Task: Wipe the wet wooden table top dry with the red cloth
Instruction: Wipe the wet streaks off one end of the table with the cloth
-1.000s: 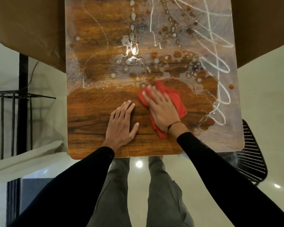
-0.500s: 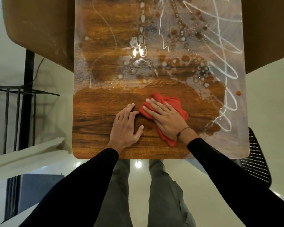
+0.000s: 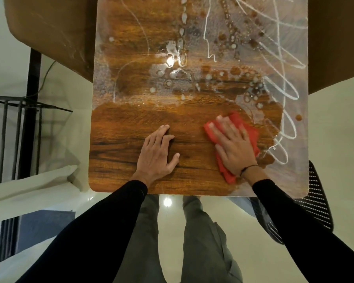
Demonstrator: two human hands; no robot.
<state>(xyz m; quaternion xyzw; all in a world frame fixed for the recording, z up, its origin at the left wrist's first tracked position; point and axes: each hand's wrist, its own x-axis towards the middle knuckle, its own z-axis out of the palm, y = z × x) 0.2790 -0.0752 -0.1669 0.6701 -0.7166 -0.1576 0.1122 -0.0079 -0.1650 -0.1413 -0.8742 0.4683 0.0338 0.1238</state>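
The red cloth (image 3: 249,129) lies right of centre on the wooden table top (image 3: 127,123), pressed flat under the right hand (image 3: 232,147), fingers straight. Left hand (image 3: 158,154) rests flat, open, near the near edge. Wet streaks fill the far and right side.

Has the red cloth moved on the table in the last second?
Yes. The red cloth has slid right under the right hand, away from the resting left hand and toward the table's wet right edge.
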